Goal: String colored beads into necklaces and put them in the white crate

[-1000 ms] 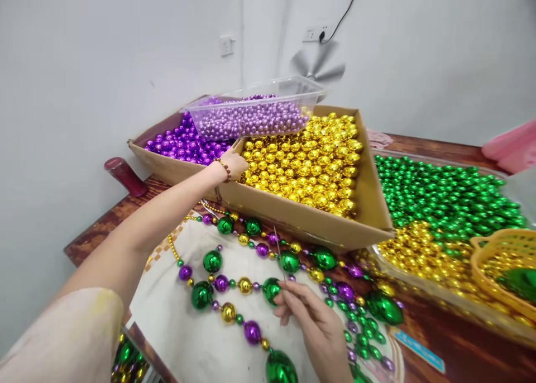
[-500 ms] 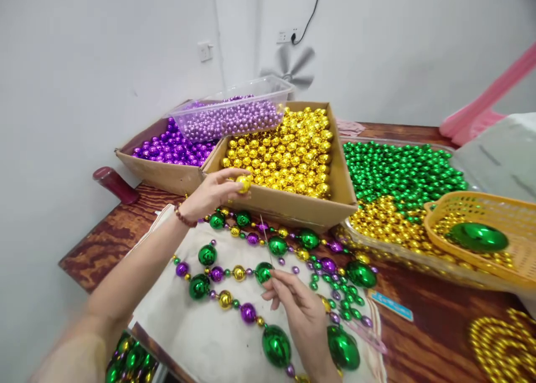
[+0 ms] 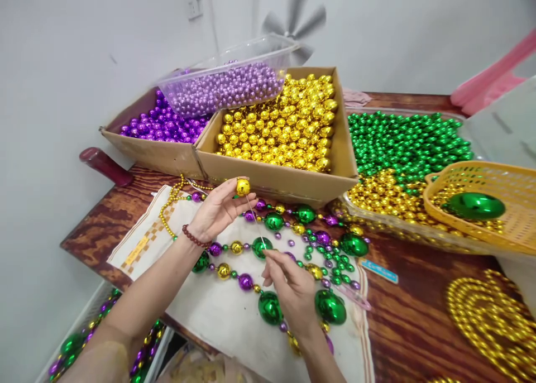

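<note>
Between the fingertips of my left hand (image 3: 221,207) is a shiny gold bead (image 3: 243,187), held in front of the cardboard box of gold beads (image 3: 276,132). My right hand (image 3: 291,291) pinches a thin needle (image 3: 256,221) that points up and left, its tip close beneath the gold bead. Whether the tip has entered the bead I cannot tell. Under both hands a string of green, purple and gold beads (image 3: 245,282) lies looped on a white cloth (image 3: 209,321). Loose small green beads (image 3: 341,263) lie right of my right hand.
Behind stand a box of purple beads (image 3: 167,123) and a clear tub of lilac beads (image 3: 226,87). At right are a tray of green and gold beads (image 3: 406,148), a yellow basket (image 3: 519,204) and coiled gold beads (image 3: 486,321). A fan (image 3: 293,25) spins behind.
My left hand has come away from the gold bead box with the bead, toward the needle. The needle tip is now close to the bead. The view has tilted down.
</note>
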{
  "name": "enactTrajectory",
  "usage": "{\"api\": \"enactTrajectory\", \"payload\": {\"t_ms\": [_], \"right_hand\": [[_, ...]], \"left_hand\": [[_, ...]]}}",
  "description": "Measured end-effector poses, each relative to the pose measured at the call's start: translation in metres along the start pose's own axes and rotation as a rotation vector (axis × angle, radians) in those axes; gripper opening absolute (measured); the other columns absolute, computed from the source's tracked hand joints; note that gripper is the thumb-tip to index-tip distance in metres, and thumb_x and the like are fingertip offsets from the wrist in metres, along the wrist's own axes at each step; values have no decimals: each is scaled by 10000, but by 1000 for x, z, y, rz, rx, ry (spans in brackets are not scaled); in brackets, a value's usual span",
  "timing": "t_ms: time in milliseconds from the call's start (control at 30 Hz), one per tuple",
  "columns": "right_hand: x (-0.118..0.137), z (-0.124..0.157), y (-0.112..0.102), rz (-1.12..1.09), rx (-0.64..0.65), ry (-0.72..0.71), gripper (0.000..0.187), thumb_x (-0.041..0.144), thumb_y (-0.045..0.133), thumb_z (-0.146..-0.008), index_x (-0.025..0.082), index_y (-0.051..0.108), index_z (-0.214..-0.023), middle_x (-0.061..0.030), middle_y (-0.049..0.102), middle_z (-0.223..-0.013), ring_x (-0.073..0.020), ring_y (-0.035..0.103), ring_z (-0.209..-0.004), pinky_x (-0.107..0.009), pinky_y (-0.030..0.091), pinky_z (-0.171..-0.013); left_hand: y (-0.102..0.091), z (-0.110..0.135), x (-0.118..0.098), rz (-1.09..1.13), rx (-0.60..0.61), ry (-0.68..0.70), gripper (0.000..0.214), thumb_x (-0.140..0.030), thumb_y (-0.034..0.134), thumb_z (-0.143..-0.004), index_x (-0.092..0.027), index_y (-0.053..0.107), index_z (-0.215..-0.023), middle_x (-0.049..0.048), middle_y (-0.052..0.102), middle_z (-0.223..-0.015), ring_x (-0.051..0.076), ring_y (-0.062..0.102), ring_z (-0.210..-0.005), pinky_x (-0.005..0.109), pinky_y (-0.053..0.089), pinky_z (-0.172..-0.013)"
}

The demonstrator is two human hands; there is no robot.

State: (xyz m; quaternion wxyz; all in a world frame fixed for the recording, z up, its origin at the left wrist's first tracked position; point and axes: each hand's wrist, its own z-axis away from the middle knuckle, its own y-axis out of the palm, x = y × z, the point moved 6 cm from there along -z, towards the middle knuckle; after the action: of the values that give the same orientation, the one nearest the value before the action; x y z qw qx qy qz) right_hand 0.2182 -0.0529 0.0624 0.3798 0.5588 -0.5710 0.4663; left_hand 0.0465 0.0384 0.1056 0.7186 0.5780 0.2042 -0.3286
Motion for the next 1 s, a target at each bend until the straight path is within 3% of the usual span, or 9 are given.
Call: {"api": "enactTrajectory", "payload": {"t_ms": [567,700,833,933,1000], "right_hand": [[-11,1,7,0,-13,62,161,191,519,-956,167,672,-1000,32,639,-622,-89,616,-477,-183,473,-459],[-13,-3,11,-24,-31,79,166,220,510,-956,172,664,-999,34,625,-616,-89,595,-454,-189,476,-456],[-18,-1,7,-115,-61,148,132,246,528,-959,181,643,-967,30,629,-638,-92,596,-474,-190,483,-464],[-24,8,0,-193,-139,223,117,264,549,-959,190,616,-899,24,638,-663,-96,608,-520,-191,494,-492],[-26,17,-2,-244,-166,256,118,268,545,-957,196,601,-882,26,640,-666,-93,603,-523,-187,493,-496]], "left_hand": [[8,5,6,-174,100,8,289,-204,755,-823,-137,702,-1099,61,710,-925,209,721,-882,409,594,-888],[8,17,24,-268,119,-11,318,-238,772,-810,-163,709,-1112,68,720,-933,199,716,-869,389,582,-872],[7,35,56,-443,189,-6,350,-315,773,-818,-206,720,-1146,69,725,-981,137,676,-761,274,554,-733],[-1,41,71,-571,219,3,428,-449,725,-849,-205,707,-1200,105,716,-1095,163,675,-869,275,541,-791],[-13,35,72,-599,164,-1,462,-536,652,-880,-198,706,-1190,114,718,-1104,191,679,-944,305,536,-860]]}}
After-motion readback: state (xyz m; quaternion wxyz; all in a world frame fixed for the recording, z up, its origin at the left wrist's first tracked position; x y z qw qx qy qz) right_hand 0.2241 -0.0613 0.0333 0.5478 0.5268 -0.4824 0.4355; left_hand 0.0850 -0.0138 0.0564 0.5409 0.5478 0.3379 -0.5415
